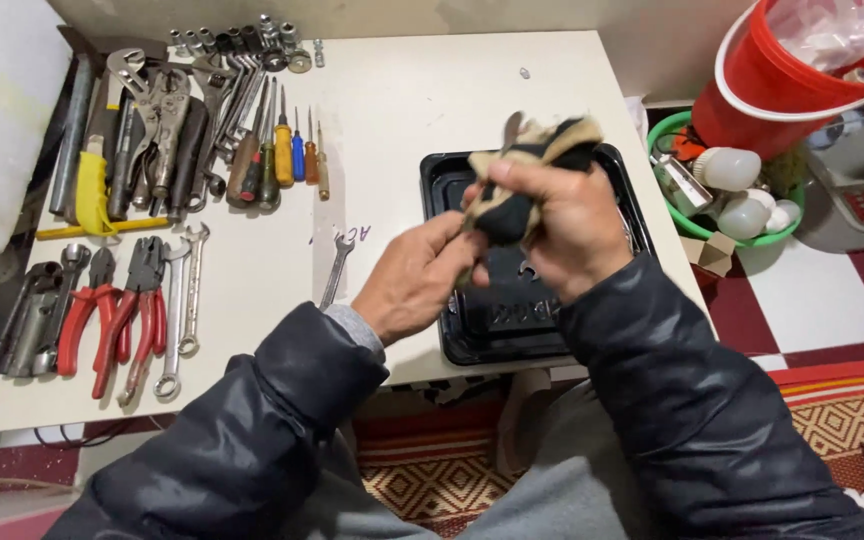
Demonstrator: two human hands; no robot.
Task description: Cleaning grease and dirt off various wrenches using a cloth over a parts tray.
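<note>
Right hand (562,225) clamps a tan-and-black rag (537,160) around a metal tool tip (512,128), fingers shut tight for wiping grip. Left hand (412,280) steadies the lower end, fingers curled closed, above the black tray (452,340) on the tabletop (402,100), catching grime.

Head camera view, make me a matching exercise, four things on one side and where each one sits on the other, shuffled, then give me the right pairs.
Things:
1. black tray
2. red-handled pliers
3. red bucket
4. lone wrench

Places:
A. on the table's near left part, beside other wrenches
B. on the floor past the table's right edge, behind a green basket of bulbs
C. on the bare tabletop just left of the tray
D. on the table's right part, under the right hand that grips a cloth

Pairs: 1-D, 2-A, 3-B, 4-C
</note>
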